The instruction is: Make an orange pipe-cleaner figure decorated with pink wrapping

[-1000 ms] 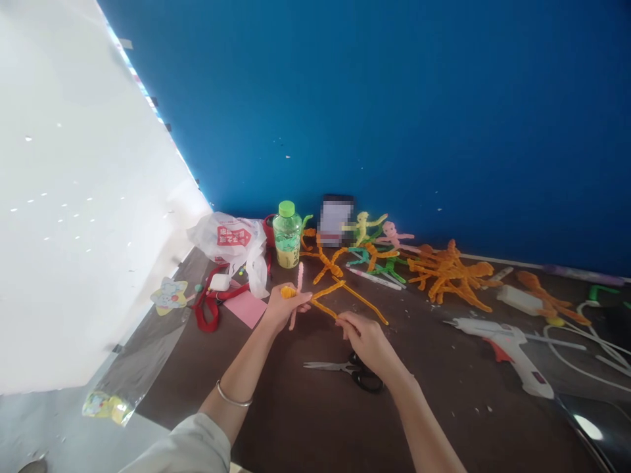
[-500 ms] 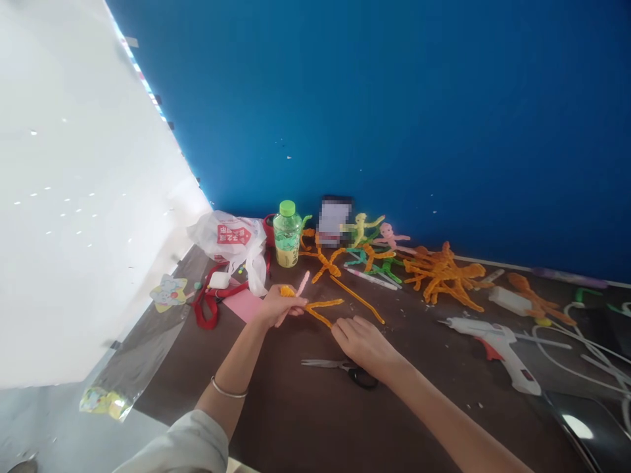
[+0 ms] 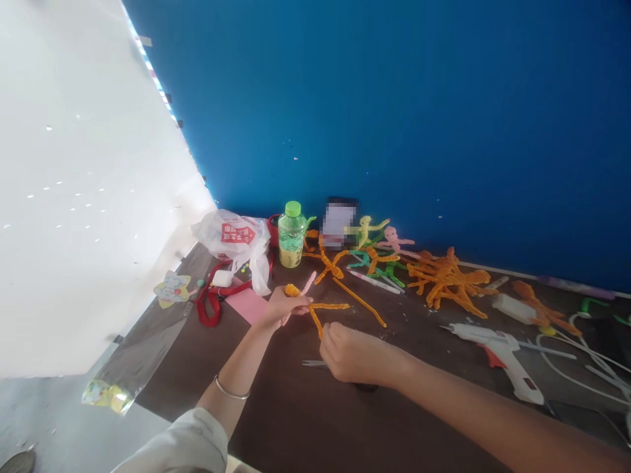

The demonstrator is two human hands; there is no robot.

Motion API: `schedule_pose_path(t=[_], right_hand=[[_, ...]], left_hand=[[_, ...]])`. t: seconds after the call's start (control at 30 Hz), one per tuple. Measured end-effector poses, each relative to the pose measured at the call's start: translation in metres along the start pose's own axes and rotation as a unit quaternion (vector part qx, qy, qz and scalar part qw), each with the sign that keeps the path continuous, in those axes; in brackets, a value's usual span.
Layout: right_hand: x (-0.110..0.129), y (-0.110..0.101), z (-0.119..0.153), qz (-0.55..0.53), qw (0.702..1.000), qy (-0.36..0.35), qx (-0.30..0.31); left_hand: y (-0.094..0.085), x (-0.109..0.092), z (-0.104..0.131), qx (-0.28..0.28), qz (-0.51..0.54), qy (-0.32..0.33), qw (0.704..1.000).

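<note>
My left hand (image 3: 286, 306) is closed around the body of a pipe-cleaner figure (image 3: 331, 306). Its rounded orange end and a pink strand stick up above my fingers, and two orange legs spread out to the right. At the lower leg's end, my right hand (image 3: 342, 355) is closed with the fingertips pinched on it. Under the right hand lie scissors (image 3: 312, 363), their blades partly showing and the handles mostly hidden. A loose orange pipe cleaner (image 3: 361, 302) rests on the brown table just beyond the hands.
Behind the hands stand a green-capped bottle (image 3: 292, 238) and a white plastic bag (image 3: 231, 233). A pile of orange pipe-cleaner pieces (image 3: 446, 282) lies to the right, with a glue gun (image 3: 497, 355) and white cables nearby. A red strap (image 3: 210, 309) is at left.
My right hand has moved left and down, bending the lower orange leg downward, and now covers much of the scissors. My left hand keeps its hold. The view has shifted slightly.
</note>
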State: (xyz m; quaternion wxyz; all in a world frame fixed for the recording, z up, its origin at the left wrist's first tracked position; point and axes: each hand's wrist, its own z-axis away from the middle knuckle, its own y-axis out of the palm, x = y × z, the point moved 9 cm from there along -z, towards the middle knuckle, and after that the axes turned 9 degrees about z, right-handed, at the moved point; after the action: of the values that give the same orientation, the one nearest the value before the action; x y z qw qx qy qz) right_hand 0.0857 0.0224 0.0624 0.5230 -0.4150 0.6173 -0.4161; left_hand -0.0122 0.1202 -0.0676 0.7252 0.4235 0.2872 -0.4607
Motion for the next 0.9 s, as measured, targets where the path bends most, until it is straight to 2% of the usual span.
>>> schedule_pose_path(t=[0.07,0.1,0.17,0.2,0.23,0.3,0.4,0.5,0.57,0.63,0.73,0.9], right_hand=[[-0.005,-0.021,-0.008,-0.013,1.000,-0.013,-0.005],[-0.016,-0.032,-0.009,-0.019,0.999,0.019,-0.023],[-0.050,-0.051,-0.002,-0.051,0.984,0.145,-0.087],[-0.069,-0.055,0.009,-0.066,0.962,0.232,-0.128],[-0.085,-0.051,0.022,-0.082,0.936,0.312,-0.144],[-0.096,-0.025,0.038,-0.137,0.900,0.398,-0.114],[-0.080,0.025,0.040,-0.272,0.858,0.433,-0.038],[-0.061,0.051,0.035,-0.359,0.815,0.454,-0.030],[-0.058,0.059,0.037,-0.403,0.771,0.488,-0.072],[-0.061,0.063,0.046,-0.432,0.717,0.531,-0.136],[-0.064,0.073,0.064,-0.458,0.630,0.586,-0.223],[-0.057,0.090,0.081,-0.507,0.512,0.624,-0.303]], left_hand=[[-0.001,-0.004,-0.001,-0.001,0.004,0.013,1.000],[0.000,-0.003,-0.001,0.014,-0.004,0.005,1.000],[0.008,-0.001,0.001,0.072,-0.022,-0.008,0.997],[0.010,-0.001,0.001,0.086,-0.029,-0.011,0.996],[0.010,0.000,0.002,0.094,-0.039,-0.013,0.995],[0.011,-0.001,0.004,0.110,-0.049,-0.003,0.993],[0.021,-0.003,0.009,0.177,-0.040,0.014,0.983],[0.027,-0.005,0.013,0.212,0.009,0.020,0.977],[0.032,-0.004,0.016,0.227,0.080,0.002,0.971],[0.044,0.000,0.022,0.269,0.152,-0.027,0.951],[0.062,0.004,0.031,0.329,0.196,-0.041,0.923],[0.072,0.006,0.033,0.349,0.274,-0.060,0.894]])
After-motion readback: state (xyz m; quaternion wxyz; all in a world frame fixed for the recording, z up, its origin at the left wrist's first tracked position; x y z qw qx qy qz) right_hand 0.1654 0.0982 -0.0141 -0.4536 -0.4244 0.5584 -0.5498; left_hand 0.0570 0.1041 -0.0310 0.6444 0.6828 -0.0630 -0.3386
